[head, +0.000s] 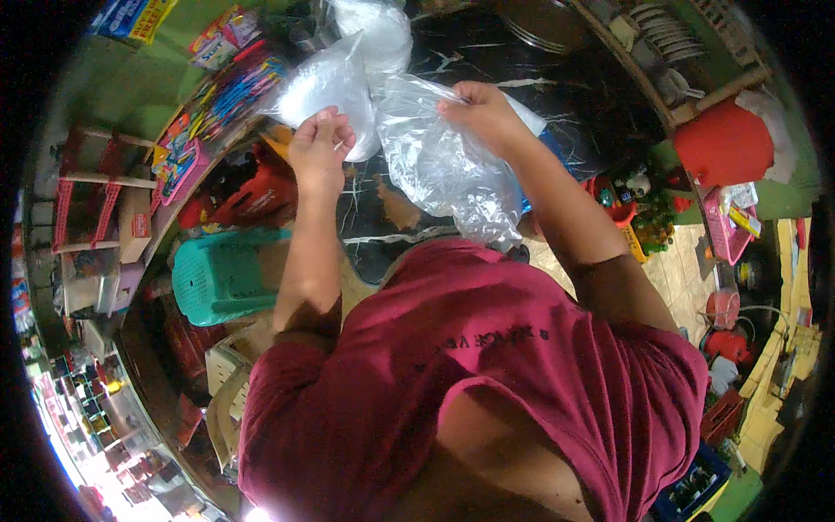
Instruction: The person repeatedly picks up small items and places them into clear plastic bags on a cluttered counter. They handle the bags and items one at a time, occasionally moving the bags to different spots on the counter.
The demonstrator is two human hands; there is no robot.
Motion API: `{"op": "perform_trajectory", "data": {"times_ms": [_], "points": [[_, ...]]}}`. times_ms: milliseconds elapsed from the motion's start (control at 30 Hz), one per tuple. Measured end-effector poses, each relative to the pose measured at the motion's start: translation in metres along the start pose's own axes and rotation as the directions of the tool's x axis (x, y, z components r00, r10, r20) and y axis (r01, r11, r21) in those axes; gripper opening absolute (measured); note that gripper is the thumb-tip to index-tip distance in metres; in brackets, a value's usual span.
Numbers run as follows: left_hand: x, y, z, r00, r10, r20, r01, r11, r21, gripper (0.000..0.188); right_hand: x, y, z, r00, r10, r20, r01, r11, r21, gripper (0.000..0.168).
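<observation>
My right hand pinches the upper edge of a crumpled clear plastic bag, which hangs down over the table edge towards my shirt. My left hand is raised with its fingers curled in, in front of a clear plastic bag with white contents. Whether anything thin is between those fingers is too small to tell. Behind it rests a second filled bag, also whitish. Both filled bags are on a black marble-patterned table. A blue and white item is partly hidden behind my right forearm.
A teal plastic stool stands below left, near a red crate. Shelves with sachets and a pink basket line the left. At right are stacked plates, a red container and another pink basket.
</observation>
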State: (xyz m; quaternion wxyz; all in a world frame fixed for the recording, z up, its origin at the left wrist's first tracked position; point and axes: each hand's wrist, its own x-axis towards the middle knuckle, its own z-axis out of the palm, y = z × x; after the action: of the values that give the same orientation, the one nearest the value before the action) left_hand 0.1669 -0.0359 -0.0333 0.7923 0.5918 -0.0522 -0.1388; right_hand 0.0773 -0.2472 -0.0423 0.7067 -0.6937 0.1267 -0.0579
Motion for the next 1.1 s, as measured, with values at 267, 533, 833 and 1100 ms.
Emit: {"op": "perform_trajectory", "data": {"times_ms": [267,533,833,1100], "points": [[-0.024,-0.006,0.023,0.983,0.007,0.181,-0.045,0.978,0.203,0.037,-0.02,-0.01,0.02,0.998,-0.056,0.009,0.055,0.994,0.091,0.012],[-0.018,-0.026,0.014,0.993,-0.016,0.114,0.012,0.999,0.034,0.008,-0.016,0.004,0.009,0.996,0.084,0.019,-0.085,0.932,0.351,0.015],[-0.013,-0.028,0.018,0.993,0.106,0.044,-0.113,0.973,0.202,0.014,-0.012,0.011,-0.008,0.999,0.011,-0.031,0.002,0.917,0.399,0.017],[-0.004,-0.029,0.014,0.992,0.124,0.026,-0.126,0.968,0.218,0.014,-0.003,-0.004,-0.002,0.987,0.157,-0.02,-0.121,0.831,0.543,0.011]]}}
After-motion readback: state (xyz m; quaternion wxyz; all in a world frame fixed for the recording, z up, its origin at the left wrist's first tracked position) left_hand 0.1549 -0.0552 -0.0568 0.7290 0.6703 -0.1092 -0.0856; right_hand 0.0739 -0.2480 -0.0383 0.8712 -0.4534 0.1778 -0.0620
